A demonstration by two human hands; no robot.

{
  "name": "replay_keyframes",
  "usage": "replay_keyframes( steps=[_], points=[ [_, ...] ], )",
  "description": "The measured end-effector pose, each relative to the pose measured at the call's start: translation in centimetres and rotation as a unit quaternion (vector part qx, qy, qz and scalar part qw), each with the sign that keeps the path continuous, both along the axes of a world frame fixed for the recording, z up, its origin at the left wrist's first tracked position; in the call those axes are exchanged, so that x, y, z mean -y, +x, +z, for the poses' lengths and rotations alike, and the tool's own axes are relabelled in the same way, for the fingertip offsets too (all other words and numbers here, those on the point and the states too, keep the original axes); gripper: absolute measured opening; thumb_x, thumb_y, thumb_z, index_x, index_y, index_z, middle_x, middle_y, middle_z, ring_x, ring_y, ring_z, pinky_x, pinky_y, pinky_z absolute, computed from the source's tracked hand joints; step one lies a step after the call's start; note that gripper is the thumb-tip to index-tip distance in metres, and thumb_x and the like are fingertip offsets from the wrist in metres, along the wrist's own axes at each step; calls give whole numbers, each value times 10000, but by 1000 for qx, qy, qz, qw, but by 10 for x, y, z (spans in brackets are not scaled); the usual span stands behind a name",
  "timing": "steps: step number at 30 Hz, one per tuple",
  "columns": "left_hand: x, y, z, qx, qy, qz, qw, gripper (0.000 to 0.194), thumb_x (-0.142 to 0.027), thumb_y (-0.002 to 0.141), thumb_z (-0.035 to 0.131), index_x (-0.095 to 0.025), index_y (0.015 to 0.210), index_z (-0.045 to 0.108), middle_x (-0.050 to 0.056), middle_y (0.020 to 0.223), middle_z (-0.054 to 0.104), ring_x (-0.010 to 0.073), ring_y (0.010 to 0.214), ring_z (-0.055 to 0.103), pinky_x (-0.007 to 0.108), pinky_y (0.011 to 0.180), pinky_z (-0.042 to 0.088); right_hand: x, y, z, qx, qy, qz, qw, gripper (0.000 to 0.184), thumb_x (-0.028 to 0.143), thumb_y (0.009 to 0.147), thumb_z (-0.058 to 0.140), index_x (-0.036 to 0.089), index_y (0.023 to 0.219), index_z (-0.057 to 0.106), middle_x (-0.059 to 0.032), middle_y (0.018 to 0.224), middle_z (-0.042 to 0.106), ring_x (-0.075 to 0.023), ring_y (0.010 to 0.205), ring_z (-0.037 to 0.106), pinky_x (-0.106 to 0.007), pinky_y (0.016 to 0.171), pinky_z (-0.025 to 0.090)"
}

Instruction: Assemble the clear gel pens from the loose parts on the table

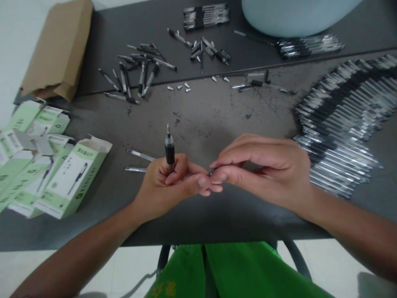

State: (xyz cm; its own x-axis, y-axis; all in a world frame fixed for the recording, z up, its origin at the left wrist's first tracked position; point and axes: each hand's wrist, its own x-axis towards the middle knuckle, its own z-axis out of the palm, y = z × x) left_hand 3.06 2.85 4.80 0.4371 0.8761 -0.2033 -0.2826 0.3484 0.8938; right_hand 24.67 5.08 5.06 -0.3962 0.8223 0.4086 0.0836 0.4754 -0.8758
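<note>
My left hand [169, 182] is closed round a black-gripped pen [169, 151] that stands upright out of the fist, its tip pointing away from me. My right hand [263, 165] is pinched, thumb and fingers together, on a small dark part [212, 171] that I cannot make out. The fingertips of both hands touch at that spot, above the dark table [211, 120]. Two clear pen refills [139, 155] lie just left of my left hand.
A big heap of pens [344, 124] lies at the right. Green and white pen boxes [58, 165] are stacked at the left, with a brown cardboard box [60, 49] behind them. Loose pens [136, 74], small metal tips [182, 87] and pen bundles [206, 16] lie at the back.
</note>
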Motion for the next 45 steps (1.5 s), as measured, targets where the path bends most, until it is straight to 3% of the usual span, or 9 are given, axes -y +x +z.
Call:
replay_keyframes(
  steps=[4, 8, 15, 22, 26, 30, 36, 39, 45],
  points=[
    [3, 2, 3, -60, 31, 19, 998, 596, -226, 872, 887, -194, 588, 364, 28, 809, 857, 186, 714, 837, 182, 626, 658, 2, 0, 1, 14, -24, -8, 1000, 62, 246, 944, 808, 260, 893, 840, 7, 790, 829, -147, 728, 761, -259, 618, 592],
    [11, 2, 2, -132, 54, 79, 987, 577, -156, 810, 922, -205, 582, 395, 37, 915, 872, 196, 777, 833, 206, 651, 660, 3, 0, 1, 20, -68, -2, 998, 59, 295, 928, 829, 249, 893, 842, -6, 838, 838, -147, 718, 759, -252, 580, 578],
    [15, 7, 3, -139, 59, 168, 974, 603, -101, 754, 953, -204, 606, 378, -36, 908, 863, 149, 746, 818, 173, 634, 644, 7, -1, 0, 20, -108, -28, 994, 103, 318, 874, 881, 225, 862, 838, -11, 800, 816, -121, 634, 715, -219, 493, 508],
    [11, 6, 3, -75, 0, 112, 991, 628, -77, 746, 950, -199, 589, 355, -4, 849, 864, 156, 692, 815, 139, 570, 617, 11, -7, -7, -63, -215, -44, 974, 175, 306, 777, 954, 206, 806, 813, -7, 755, 815, -137, 618, 735, -217, 490, 555],
    [9, 4, 1, -41, -18, 83, 996, 621, -126, 786, 941, -202, 612, 349, -10, 771, 846, 168, 701, 825, 162, 621, 647, 9, -5, -9, -79, -134, -28, 987, 206, 200, 812, 925, 259, 998, 857, -10, 837, 837, -155, 700, 764, -266, 586, 616],
    [7, 2, -1, -23, -14, 76, 997, 633, -205, 836, 923, -212, 633, 323, 1, 744, 836, 186, 720, 832, 196, 652, 669, 4, -1, -6, -38, -25, 2, 999, 220, 196, 861, 885, 299, 1054, 858, -9, 886, 845, -176, 790, 771, -329, 706, 652],
    [6, -3, -4, 13, -21, 65, 998, 632, -146, 894, 860, -200, 649, 279, -2, 828, 859, 130, 708, 819, 148, 681, 648, -3, 1, -1, 2, 22, 21, 1000, 146, 201, 899, 846, 222, 1044, 856, -40, 930, 827, -160, 833, 759, -319, 775, 633],
    [5, -3, -3, 25, -27, 65, 997, 622, -116, 900, 841, -196, 648, 278, -12, 845, 860, 118, 729, 817, 141, 703, 643, -4, 0, -2, 9, 6, 17, 1000, 171, 191, 907, 832, 243, 1068, 857, -43, 969, 825, -163, 874, 763, -333, 804, 633],
    [3, -1, 2, 16, -48, 70, 996, 622, -102, 853, 876, -198, 626, 305, -14, 778, 844, 146, 731, 828, 131, 640, 635, -6, 2, -6, -37, -112, 62, 991, 240, 187, 885, 862, 236, 1119, 847, -55, 953, 832, -161, 799, 778, -253, 592, 609]
  ],
)
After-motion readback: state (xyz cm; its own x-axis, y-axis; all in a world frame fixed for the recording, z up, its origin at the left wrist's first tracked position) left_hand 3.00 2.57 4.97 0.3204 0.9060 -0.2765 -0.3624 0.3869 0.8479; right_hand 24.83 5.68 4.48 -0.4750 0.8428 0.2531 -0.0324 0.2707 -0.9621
